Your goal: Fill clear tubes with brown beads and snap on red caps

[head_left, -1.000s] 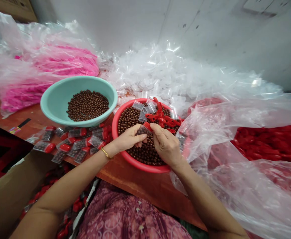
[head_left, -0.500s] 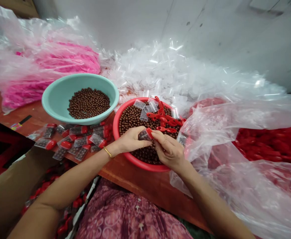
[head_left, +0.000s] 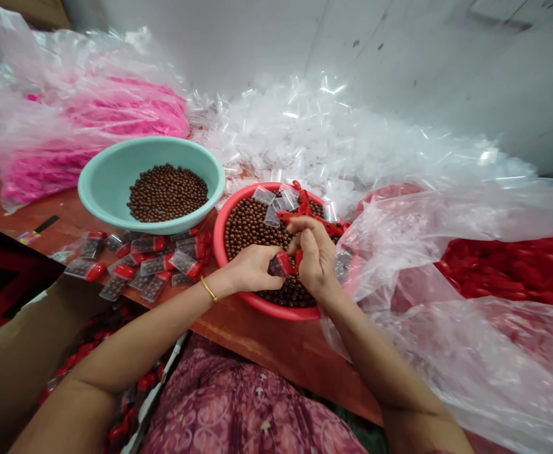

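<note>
My left hand and my right hand meet over the near side of a red bowl full of brown balls. Between them they pinch a small clear bag of brown balls with a red clip at its end. Several red clips and empty little clear bags lie on the balls at the far side of the bowl. To the left, on the wooden table, lies a heap of filled bags with red clips.
A teal bowl with brown balls stands at the left. Behind are a pile of small clear bags and a plastic sack of pink pieces. A large clear sack of red clips fills the right. A cardboard box sits lower left.
Both hands have drawn nearer to me over the bowl's near rim. The bag with its red clip has come down with them, and my right hand has turned, fingers now curled upright around the clip.
</note>
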The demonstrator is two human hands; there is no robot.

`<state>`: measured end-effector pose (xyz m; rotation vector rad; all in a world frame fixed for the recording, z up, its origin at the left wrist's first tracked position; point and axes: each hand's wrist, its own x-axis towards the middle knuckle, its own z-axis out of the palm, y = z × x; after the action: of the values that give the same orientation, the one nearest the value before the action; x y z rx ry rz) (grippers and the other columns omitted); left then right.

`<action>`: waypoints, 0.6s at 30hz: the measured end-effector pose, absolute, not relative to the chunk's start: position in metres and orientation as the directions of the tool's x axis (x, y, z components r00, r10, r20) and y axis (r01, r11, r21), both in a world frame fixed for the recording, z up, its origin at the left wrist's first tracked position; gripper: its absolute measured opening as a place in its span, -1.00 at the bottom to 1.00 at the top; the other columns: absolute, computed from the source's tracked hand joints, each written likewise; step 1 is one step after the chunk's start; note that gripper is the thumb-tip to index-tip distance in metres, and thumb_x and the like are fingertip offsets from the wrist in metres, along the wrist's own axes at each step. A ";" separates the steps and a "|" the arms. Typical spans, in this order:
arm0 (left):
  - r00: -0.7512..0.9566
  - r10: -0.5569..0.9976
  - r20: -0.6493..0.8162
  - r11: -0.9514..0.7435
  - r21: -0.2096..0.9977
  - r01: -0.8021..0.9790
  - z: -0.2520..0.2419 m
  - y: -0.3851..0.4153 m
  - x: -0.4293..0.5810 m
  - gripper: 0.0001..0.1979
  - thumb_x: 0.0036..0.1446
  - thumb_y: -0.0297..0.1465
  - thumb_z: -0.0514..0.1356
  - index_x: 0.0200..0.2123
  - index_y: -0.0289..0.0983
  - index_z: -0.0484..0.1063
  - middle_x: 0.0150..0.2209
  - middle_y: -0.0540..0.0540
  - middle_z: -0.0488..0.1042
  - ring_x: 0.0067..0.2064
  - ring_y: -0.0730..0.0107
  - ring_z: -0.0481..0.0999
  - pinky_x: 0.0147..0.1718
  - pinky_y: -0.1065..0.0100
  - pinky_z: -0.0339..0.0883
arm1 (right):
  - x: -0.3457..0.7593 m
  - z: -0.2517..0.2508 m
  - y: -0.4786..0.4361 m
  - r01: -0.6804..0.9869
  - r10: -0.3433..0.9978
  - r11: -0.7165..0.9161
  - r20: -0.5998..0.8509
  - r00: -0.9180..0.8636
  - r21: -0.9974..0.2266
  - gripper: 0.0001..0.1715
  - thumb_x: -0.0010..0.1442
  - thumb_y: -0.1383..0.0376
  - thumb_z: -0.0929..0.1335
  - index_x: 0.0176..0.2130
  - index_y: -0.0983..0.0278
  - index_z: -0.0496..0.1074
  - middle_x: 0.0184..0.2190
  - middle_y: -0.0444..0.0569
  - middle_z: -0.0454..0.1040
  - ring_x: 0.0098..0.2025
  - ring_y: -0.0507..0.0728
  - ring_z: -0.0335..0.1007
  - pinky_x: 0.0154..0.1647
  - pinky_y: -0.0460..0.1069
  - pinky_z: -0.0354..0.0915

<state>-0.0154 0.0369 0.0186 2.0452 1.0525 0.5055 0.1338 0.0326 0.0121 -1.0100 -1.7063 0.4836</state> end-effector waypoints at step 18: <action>0.633 0.773 -0.034 -0.396 0.754 0.524 0.021 0.030 -0.013 -0.88 -0.24 -0.39 0.13 -0.52 -0.29 0.30 -0.60 0.08 0.29 -0.58 0.53 0.19 -0.58 0.47 0.04 | 0.111 0.030 0.038 -0.093 0.956 -0.003 0.024 -0.293 -0.996 -0.05 0.11 -0.27 -0.13 0.28 0.13 -0.05 0.25 -0.11 0.09 0.33 0.13 -0.21 0.34 0.18 -0.29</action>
<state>-0.0128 0.0301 0.0206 2.0917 1.0103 0.4166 0.1112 0.0384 0.0303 -0.9760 -1.3576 1.4585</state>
